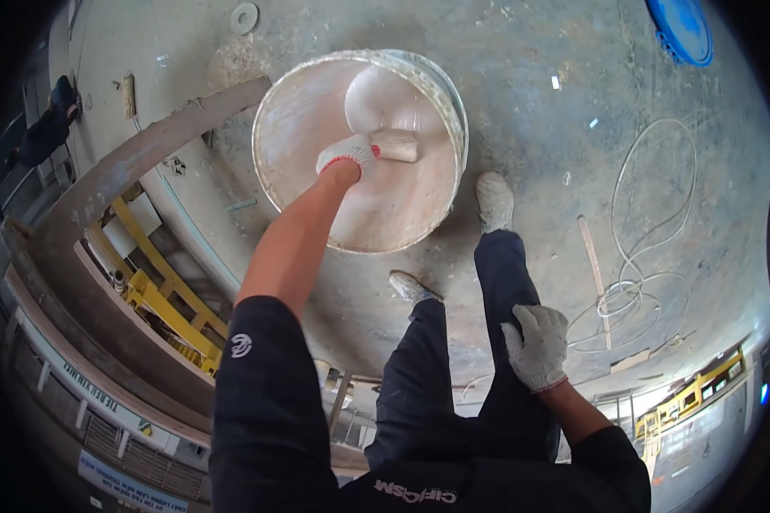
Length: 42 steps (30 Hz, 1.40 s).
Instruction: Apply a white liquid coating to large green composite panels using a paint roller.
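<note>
My left hand [344, 154], in a white knit glove, reaches down into a large round tub [274, 111] coated with pale, dried-looking residue. Its fingers are closed around a tool with a red part and a pale, blunt, roller-like head [399, 147]; the exact kind is unclear. The head lies beside a glossy white pool [376, 98] inside the tub. My right hand [539, 344], also gloved, rests on my right leg near the knee. Its fingers are spread a little, with nothing in them.
A loose coil of pale hose or cable [633, 282] and a thin strip [592, 265] lie on the right. A blue round lid-like thing [683, 32] is far right. Left are a curved brown beam [145, 154], a yellow frame [171, 308], and another person [47, 128].
</note>
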Available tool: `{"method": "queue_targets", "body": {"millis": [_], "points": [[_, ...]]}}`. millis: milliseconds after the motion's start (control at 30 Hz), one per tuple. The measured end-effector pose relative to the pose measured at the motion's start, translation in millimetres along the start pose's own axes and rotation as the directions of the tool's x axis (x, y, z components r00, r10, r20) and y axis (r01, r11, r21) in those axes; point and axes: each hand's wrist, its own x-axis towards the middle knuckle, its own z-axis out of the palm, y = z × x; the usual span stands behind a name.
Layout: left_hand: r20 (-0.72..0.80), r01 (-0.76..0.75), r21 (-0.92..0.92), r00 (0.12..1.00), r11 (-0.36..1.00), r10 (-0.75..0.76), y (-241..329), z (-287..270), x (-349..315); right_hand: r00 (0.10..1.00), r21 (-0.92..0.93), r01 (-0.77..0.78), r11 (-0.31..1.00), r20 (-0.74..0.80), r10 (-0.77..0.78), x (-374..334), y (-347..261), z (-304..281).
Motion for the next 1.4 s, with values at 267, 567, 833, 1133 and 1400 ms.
{"method": "queue_targets", "body": {"millis": [267,567,833,1133,1400], "points": [[-0.047,-0.003,-0.044,0.999,0.999,0.001,26,0,-24,1.000,-0.043,-0.011,0.999,-0.015,0.011,-3,6,-4],[-0.229,0.157,-0.270,0.948,0.950,-0.222,42,-24,-88,0.999,-0.076,0.033,0.997,-0.015,-0.034,-9,-3,-7],[-0.280,0.126,-0.566,0.900,0.815,-0.333,50,-27,-281,0.988,-0.178,0.150,0.973,0.052,-0.143,-20,2,1],[-0.726,-0.224,-0.610,0.542,0.760,-0.423,75,76,-306,0.962,-0.251,0.242,0.937,0.188,-0.198,-41,7,8],[-0.450,-0.518,-0.854,0.788,-0.058,-0.421,97,72,-293,0.965,-0.309,0.259,0.915,0.118,-0.233,-87,14,35]]}}
